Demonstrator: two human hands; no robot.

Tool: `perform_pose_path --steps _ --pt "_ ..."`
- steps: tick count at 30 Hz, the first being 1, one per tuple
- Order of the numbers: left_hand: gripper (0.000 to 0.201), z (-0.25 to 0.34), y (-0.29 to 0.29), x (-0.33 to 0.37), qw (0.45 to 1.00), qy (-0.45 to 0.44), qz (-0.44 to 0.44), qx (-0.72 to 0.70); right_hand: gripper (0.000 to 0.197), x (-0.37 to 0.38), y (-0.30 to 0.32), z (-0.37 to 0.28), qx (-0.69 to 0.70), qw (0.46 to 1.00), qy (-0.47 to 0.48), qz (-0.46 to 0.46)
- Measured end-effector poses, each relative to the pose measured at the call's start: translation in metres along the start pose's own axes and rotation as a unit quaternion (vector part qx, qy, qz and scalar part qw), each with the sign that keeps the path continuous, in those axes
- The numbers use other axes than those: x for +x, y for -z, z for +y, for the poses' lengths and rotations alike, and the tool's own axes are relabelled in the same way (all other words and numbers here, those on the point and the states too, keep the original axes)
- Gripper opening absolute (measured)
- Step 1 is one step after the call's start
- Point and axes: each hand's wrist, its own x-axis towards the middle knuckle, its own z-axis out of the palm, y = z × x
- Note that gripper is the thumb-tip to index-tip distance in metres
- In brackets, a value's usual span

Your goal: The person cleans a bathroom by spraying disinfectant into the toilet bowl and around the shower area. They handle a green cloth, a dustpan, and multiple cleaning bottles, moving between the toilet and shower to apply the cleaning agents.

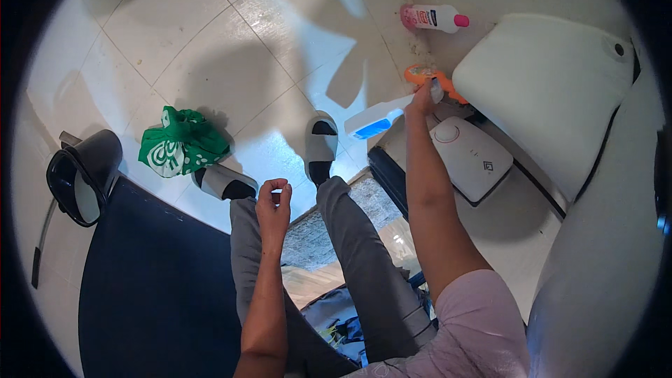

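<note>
My right hand [422, 100] reaches out to the right and grips a white plastic bottle [392, 110] with a blue patch. The bottle is tilted, its blue end toward my feet. Just beyond my fingers is an orange object [420, 72], partly hidden by that hand; its kind I cannot make out. My left hand [274, 199] hovers above my left knee, fingers curled in toward the thumb, with nothing visible in them. A green bag [183, 141] with white print, its top bunched, lies on the tiled floor beside my left slipper [224, 180].
A white bottle with a pink cap [434, 18] stands by the far wall. A white toilet-like fixture [546, 84] and a flat white device [470, 155] with a black cable are at right. At left are a dark door panel [154, 287] and a black glossy container [85, 176].
</note>
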Motion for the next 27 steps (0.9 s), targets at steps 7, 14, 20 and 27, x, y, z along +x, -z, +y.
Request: perform_pose_path --steps 7,14,20,27 --pt "0.018 -0.004 0.002 -0.002 1.0 0.016 0.01 0.0 0.037 -0.014 0.052 0.019 -0.047 0.995 -0.087 -0.021" --pt "0.019 0.003 0.002 -0.001 1.0 0.018 -0.006 -0.004 0.037 0.032 0.063 -0.003 0.006 0.997 -0.047 0.06" --pt "0.018 0.005 0.004 0.0 1.0 0.028 -0.01 0.0 0.033 0.018 0.071 0.011 -0.029 0.997 -0.071 0.001" --pt "0.016 0.0 0.008 0.004 1.0 -0.004 0.009 0.001 0.043 -0.015 0.013 0.031 -0.318 0.889 0.289 -0.157"
